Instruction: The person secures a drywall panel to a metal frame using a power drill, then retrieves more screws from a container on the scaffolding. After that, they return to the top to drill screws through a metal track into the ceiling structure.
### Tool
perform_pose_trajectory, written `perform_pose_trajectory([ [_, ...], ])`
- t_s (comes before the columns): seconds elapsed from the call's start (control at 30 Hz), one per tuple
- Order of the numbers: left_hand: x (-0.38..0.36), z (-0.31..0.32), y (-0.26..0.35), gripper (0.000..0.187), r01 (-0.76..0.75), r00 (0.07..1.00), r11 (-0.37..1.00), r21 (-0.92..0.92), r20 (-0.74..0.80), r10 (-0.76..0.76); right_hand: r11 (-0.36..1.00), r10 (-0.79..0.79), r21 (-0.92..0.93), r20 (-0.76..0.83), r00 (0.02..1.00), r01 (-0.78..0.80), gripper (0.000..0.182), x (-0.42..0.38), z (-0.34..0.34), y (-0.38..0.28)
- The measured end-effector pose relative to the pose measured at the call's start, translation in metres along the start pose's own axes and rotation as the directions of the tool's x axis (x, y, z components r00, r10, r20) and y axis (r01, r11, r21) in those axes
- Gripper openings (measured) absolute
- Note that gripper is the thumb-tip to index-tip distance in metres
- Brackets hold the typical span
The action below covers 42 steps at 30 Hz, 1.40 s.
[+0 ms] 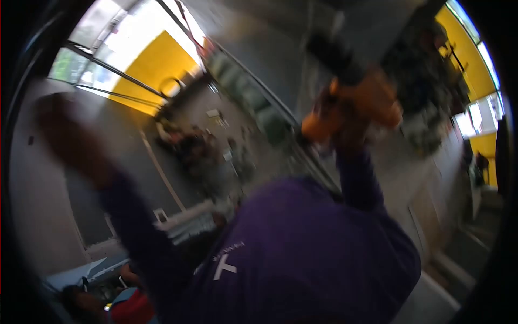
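My right hand (352, 134) is wrapped round the grip of an orange cordless drill (375, 100). The drill's dark front end (334, 56) points up and to the left, over a grey metal surface (270, 27). Out to the left, my raised left hand (67, 132) overlaps a large grey panel (40, 178) in this view. Motion smears its fingers. Both arms are in purple sleeves.
Another person in red (132, 308) is at the lower left. Beyond the metal frame, small parts and clutter (199, 148) lie on the floor. A dark heap of things (423, 81) stands at the right. Yellow panels (156, 65) hang behind.
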<state>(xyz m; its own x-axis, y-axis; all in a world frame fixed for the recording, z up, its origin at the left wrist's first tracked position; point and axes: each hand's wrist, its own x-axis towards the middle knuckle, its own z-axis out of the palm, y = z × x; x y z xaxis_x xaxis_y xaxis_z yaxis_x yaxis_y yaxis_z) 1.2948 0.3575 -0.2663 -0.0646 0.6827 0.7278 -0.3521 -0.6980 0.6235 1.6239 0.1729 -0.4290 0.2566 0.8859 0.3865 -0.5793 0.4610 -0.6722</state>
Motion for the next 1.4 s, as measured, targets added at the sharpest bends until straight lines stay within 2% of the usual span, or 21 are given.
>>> perform_pose_trajectory([
  [0.03, 0.020, 0.001, 0.012, 0.023, -0.124, 0.992, 0.979, 0.160, 0.028, 0.121, 0.978, -0.134, -0.161, 0.010, 0.991, 0.134, 0.046, 0.012, 0.011, -0.014],
  [0.1, 0.051, 0.002, 0.034, 0.024, -0.319, 0.948, 0.872, 0.371, 0.103, 0.302, 0.947, -0.237, -0.214, 0.044, 0.970, 0.241, 0.044, 0.018, 0.006, -0.034],
  [0.17, 0.070, -0.004, 0.047, 0.025, -0.445, 0.893, 0.745, 0.497, 0.187, 0.409, 0.925, -0.302, -0.235, 0.022, 0.953, 0.299, 0.044, 0.017, 0.009, -0.041],
  [0.3, 0.099, -0.005, 0.068, 0.029, -0.616, 0.759, 0.375, 0.693, 0.396, 0.516, 0.911, -0.340, -0.229, 0.056, 0.939, 0.344, 0.044, 0.019, 0.009, -0.040],
  [0.4, 0.121, 0.001, 0.076, 0.031, -0.641, 0.669, 0.057, 0.765, 0.522, 0.528, 0.931, -0.310, -0.214, -0.042, 0.950, 0.295, 0.046, 0.013, 0.022, -0.018],
  [0.5, 0.136, 0.002, 0.090, 0.034, -0.699, 0.595, -0.057, 0.713, 0.624, 0.506, 0.968, -0.208, -0.146, -0.003, 0.978, 0.206, 0.047, 0.017, 0.030, 0.002],
  [0.53, 0.140, 0.003, 0.095, 0.035, -0.718, 0.571, -0.078, 0.692, 0.649, 0.503, 0.960, -0.215, -0.189, -0.040, 0.976, 0.204, 0.045, 0.020, 0.039, 0.007],
  [0.6, 0.153, 0.007, 0.107, 0.037, -0.737, 0.514, -0.157, 0.657, 0.696, 0.502, 0.977, -0.159, -0.151, -0.044, 0.986, 0.151, 0.043, 0.026, 0.046, 0.018],
  [0.7, 0.177, 0.022, 0.146, 0.040, -0.740, 0.381, -0.353, 0.573, 0.789, 0.482, 0.987, -0.114, -0.115, 0.014, 0.993, 0.115, 0.043, 0.052, 0.058, 0.040],
  [0.8, 0.191, 0.043, 0.194, 0.043, -0.680, 0.232, -0.575, 0.454, 0.878, 0.419, 0.997, -0.068, -0.028, 0.071, 0.995, 0.070, 0.046, 0.078, 0.067, 0.066],
  [0.9, 0.198, 0.063, 0.243, 0.046, -0.534, 0.119, -0.779, 0.327, 0.942, 0.314, 0.999, -0.004, 0.043, 0.102, 0.995, 0.000, 0.044, 0.100, 0.092, 0.080],
  [0.93, 0.195, 0.068, 0.248, 0.047, -0.482, 0.114, -0.823, 0.301, 0.953, 0.282, 0.997, 0.036, 0.061, 0.122, 0.992, -0.043, 0.043, 0.110, 0.095, 0.083],
  [0.97, 0.192, 0.075, 0.252, 0.048, -0.439, 0.152, -0.848, 0.296, 0.955, 0.254, 0.995, 0.038, 0.081, 0.149, 0.988, -0.051, 0.043, 0.119, 0.098, 0.086],
  [1.0, 0.179, 0.085, 0.248, 0.057, -0.364, 0.354, -0.842, 0.398, 0.895, 0.270, 0.993, 0.048, 0.097, 0.170, 0.984, -0.065, 0.042, 0.129, 0.100, 0.088],
  [1.1, 0.187, 0.080, 0.249, 0.087, -0.306, 0.342, -0.879, 0.366, 0.904, 0.257, 0.993, 0.039, 0.098, 0.244, 0.969, -0.064, 0.041, 0.158, 0.107, 0.089],
  [1.17, 0.186, 0.087, 0.253, 0.077, -0.460, 0.171, -0.843, 0.278, 0.960, 0.223, 0.993, 0.013, 0.108, 0.281, 0.960, -0.045, 0.041, 0.170, 0.106, 0.088],
  [1.2, 0.182, 0.087, 0.251, 0.076, -0.403, 0.235, -0.861, 0.312, 0.944, 0.232, 0.990, 0.013, 0.129, 0.301, 0.954, -0.054, 0.041, 0.182, 0.106, 0.092],
  [1.3, 0.175, 0.107, 0.248, 0.066, -0.451, 0.309, -0.844, 0.291, 0.938, 0.158, 0.980, 0.004, 0.185, 0.342, 0.940, -0.072, 0.039, 0.215, 0.093, 0.100],
  [1.37, 0.169, 0.115, 0.243, 0.078, -0.369, 0.367, -0.870, 0.327, 0.911, 0.187, 0.977, -0.023, 0.206, 0.369, 0.929, -0.058, 0.036, 0.235, 0.099, 0.099],
  [1.4, 0.169, 0.120, 0.239, 0.081, -0.386, 0.363, -0.865, 0.321, 0.915, 0.178, 0.974, -0.023, 0.216, 0.382, 0.924, -0.065, 0.037, 0.244, 0.098, 0.102],
])
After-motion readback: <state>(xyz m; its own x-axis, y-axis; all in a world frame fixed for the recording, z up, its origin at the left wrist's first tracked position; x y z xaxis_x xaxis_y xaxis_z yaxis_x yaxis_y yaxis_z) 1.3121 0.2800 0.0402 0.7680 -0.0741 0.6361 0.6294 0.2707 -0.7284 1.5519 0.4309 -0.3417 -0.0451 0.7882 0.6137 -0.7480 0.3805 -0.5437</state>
